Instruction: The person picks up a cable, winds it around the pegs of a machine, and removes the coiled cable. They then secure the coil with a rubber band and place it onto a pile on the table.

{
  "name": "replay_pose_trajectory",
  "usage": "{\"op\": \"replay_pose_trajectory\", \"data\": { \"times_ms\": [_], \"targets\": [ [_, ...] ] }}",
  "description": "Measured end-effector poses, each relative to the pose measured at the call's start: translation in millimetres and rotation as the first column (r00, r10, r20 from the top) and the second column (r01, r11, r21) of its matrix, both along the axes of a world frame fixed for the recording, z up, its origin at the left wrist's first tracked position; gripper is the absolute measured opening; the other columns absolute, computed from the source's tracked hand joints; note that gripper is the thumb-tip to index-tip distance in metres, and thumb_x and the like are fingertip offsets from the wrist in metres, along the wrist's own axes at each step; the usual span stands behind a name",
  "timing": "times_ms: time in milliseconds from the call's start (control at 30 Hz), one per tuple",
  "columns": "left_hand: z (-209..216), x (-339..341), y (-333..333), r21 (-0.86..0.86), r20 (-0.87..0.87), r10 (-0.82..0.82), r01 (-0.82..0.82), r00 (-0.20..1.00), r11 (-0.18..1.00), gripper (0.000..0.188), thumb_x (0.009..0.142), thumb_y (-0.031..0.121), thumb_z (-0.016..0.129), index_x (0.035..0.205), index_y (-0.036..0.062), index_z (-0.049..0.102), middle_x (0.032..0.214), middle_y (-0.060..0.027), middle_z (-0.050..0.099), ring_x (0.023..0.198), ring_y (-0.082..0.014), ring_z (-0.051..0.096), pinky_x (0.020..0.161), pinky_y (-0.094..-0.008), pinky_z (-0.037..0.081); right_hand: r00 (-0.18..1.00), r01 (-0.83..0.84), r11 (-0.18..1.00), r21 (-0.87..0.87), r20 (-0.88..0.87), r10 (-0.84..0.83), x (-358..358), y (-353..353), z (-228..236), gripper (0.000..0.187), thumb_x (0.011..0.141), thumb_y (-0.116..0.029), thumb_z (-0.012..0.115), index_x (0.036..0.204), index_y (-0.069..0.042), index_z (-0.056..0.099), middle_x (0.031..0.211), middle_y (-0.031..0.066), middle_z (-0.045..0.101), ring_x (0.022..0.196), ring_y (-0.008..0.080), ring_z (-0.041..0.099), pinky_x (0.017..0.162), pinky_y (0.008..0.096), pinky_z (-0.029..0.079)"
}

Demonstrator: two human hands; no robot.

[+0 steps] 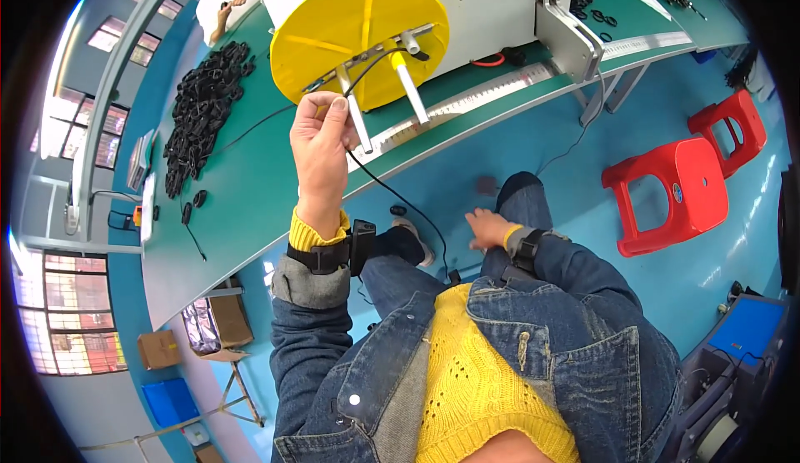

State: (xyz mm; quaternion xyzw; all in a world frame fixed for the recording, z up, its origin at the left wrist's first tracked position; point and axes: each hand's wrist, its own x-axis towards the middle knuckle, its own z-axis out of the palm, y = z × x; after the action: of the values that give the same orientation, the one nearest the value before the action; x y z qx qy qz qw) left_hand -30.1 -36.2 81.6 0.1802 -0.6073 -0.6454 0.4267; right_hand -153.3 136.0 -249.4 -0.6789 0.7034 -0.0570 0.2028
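Note:
My left hand (321, 142) is raised at the lower edge of a round yellow disc (312, 42), thumb and fingertips pinched on a thin black cable (387, 186). Above the hand, the cable runs up toward the metal posts (410, 88) that stick out from the disc. Below, it hangs in a loose curve over the table edge and down to a small black end by my lap. Low over my thigh, my right hand (487, 228) holds nothing, its fingers apart. The disc sits on the front of a white machine (492, 25).
A heap of coiled black cables (204, 113) lies on the green table (250, 188) at the left. Metal rulers (475, 100) run along its front edge. Two red stools (675, 192) stand on the blue floor at the right. Another person (225, 0) works across the table.

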Motion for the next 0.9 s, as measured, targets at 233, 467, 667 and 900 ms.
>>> {"op": "replay_pose_trajectory", "data": {
  "times_ms": [233, 467, 667, 900],
  "targets": [
    [-1, 3, -5, -0.182, 0.075, 0.155, -0.14, 0.985, 0.973, 0.012, 0.088, 0.011, 0.054, 0.089, -0.0006, 0.056, 0.067, -0.0017, 0.054, 0.052, -0.0045, 0.043, 0.046, -0.0166, 0.034, 0.954, 0.139, 0.989, -0.046, 0.275, -0.121, -49, 11, 51, 0.042, 0.073, -0.031, 0.064, 0.1, 0.001, 0.057, 0.092, 0.0186, 0.061, 0.087, 0.0341, 0.058, 0.077, 0.0413, 0.046],
    [-11, 3, -19, -0.086, -0.045, 0.054, -0.057, 0.998, 0.995, 0.016, 0.086, 0.01, 0.057, 0.095, -0.0028, 0.059, 0.073, -0.0042, 0.058, 0.055, -0.0052, 0.046, 0.049, -0.0165, 0.036, 0.84, 0.296, 0.954, 0.037, 0.466, -0.279, -62, 57, 85, 0.035, 0.074, -0.026, 0.063, 0.097, 0.0, 0.059, 0.086, 0.0168, 0.063, 0.082, 0.0322, 0.06, 0.073, 0.0385, 0.047],
    [-11, 9, -13, -0.099, -0.027, 0.127, -0.129, 0.992, 0.987, 0.019, 0.084, 0.011, 0.06, 0.097, -0.0035, 0.058, 0.074, -0.0044, 0.059, 0.056, -0.0054, 0.047, 0.049, -0.0168, 0.037, 0.842, 0.295, 0.955, -0.038, 0.482, -0.241, -52, 58, 95, 0.029, 0.075, -0.021, 0.063, 0.095, 0.0, 0.059, 0.081, 0.0149, 0.064, 0.077, 0.0275, 0.062, 0.069, 0.0344, 0.049],
    [-18, 17, 3, -0.05, -0.099, 0.178, -0.183, 0.979, 0.982, 0.019, 0.083, 0.011, 0.062, 0.094, -0.0033, 0.061, 0.072, -0.0035, 0.059, 0.057, -0.0043, 0.046, 0.05, -0.0168, 0.037, 0.825, 0.303, 0.953, 0.007, 0.498, -0.266, -49, 61, 105, 0.03, 0.075, -0.021, 0.062, 0.095, 0.001, 0.059, 0.082, 0.0149, 0.064, 0.078, 0.0266, 0.062, 0.07, 0.0346, 0.048]
  ]
}}
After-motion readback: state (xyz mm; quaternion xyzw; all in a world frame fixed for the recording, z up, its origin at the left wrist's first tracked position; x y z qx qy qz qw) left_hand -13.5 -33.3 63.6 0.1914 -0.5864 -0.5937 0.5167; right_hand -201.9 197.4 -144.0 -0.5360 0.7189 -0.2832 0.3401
